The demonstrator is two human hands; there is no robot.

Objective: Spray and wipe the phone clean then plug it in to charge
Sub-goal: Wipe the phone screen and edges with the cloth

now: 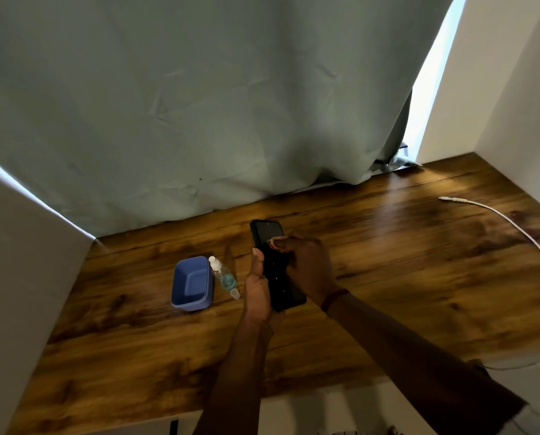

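Head view: phone point(275, 271) held above the tabletop point(388, 277).
Left hand point(257, 288) grips its edge; right hand point(309, 265) curls over the screen, grasping it.

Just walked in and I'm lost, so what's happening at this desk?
A person is holding a black phone above the wooden desk. The left hand grips its left edge, while the right hand presses on the screen, apparently wiping; any cloth is hidden. Small droplets speckle the screen. A small spray bottle lies on the desk beside a blue container, its cap off next to it. The white charging cable lies unplugged to the right.
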